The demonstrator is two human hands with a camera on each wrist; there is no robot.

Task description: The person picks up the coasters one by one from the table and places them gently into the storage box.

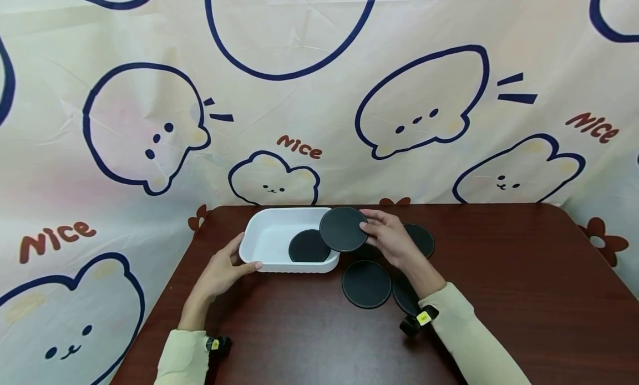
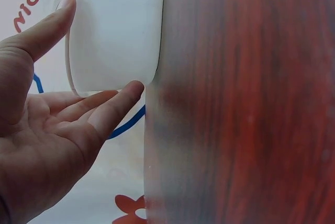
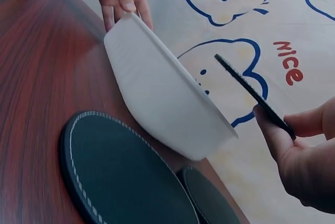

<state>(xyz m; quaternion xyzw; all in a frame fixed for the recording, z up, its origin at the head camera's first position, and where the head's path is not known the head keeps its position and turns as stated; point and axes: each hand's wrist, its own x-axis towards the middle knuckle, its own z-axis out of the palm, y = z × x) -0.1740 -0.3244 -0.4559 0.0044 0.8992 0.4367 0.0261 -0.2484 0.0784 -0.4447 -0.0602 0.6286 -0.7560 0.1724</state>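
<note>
A white rectangular tray (image 1: 267, 235) sits on the table with a round black coaster (image 1: 305, 247) inside it. My left hand (image 1: 219, 273) holds the tray's near left corner, thumb at the rim and fingers along the end wall. Above the tray's right end, my right hand (image 1: 391, 238) pinches another black coaster (image 1: 342, 229) by its edge; the right wrist view shows this held coaster (image 3: 250, 89) side-on, tilted and apart from the tray. Several more coasters lie right of the tray, among them a stitched-edge coaster (image 1: 366, 284); some are partly hidden by my right hand and arm.
The dark reddish-brown wooden table (image 1: 524, 274) reaches back to a cartoon-printed cloth (image 1: 339, 107). A coaster (image 1: 420, 239) lies beyond my right wrist, and another (image 1: 404, 296) shows partly beneath that forearm. Each wrist wears a small black camera.
</note>
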